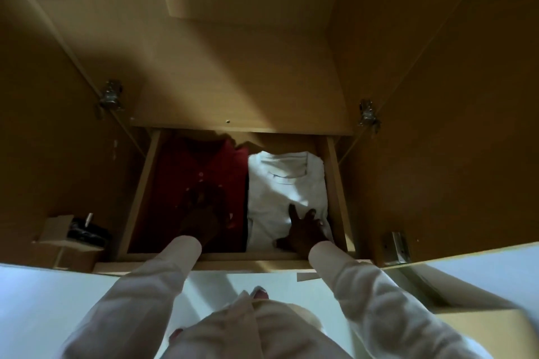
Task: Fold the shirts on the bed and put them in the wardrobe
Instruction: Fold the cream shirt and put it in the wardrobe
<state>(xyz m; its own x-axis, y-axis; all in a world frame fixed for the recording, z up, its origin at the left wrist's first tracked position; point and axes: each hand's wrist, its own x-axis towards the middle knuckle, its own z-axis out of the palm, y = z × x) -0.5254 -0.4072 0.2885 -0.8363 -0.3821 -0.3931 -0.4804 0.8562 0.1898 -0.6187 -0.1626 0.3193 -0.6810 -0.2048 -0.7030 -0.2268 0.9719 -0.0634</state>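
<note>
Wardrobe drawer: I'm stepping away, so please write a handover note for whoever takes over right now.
Left hand: open, flat on the folded red shirt.
Right hand: open, fingers spread on the folded white shirt.
Done: both shirts lie side by side in the open drawer.
Left: withdraw hands, shut the drawer, then check for any more shirts, since none show in this view.

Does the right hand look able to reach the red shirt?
Probably yes: the right hand rests on the white shirt, and the red shirt lies beside it in the same open drawer.
</note>
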